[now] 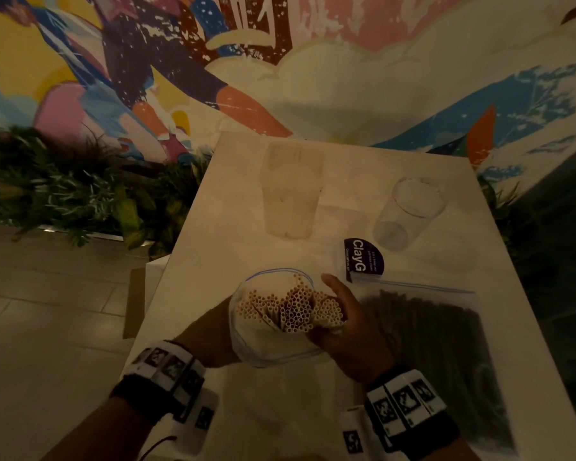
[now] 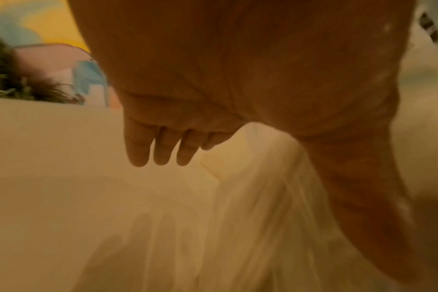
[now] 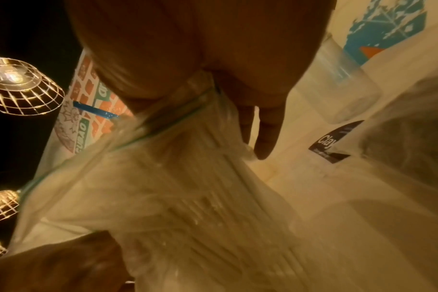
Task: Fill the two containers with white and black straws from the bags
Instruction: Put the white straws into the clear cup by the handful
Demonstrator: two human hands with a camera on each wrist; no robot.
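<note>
A clear zip bag of white straws stands upright with its mouth open near the front of the white table. My left hand holds the bag's left side, the plastic running between thumb and fingers. My right hand grips a bundle of white straws at the bag's mouth, thumb pointing up; the bag's rim passes under its palm. A bag of black straws lies flat to the right. Two clear containers stand farther back: a tall pale one and a round one that looks empty.
A dark "ClayG" label lies between the black-straw bag and the round container. Green plants line the wall left of the table, with tiled floor below. Wire cage lamps show in the right wrist view.
</note>
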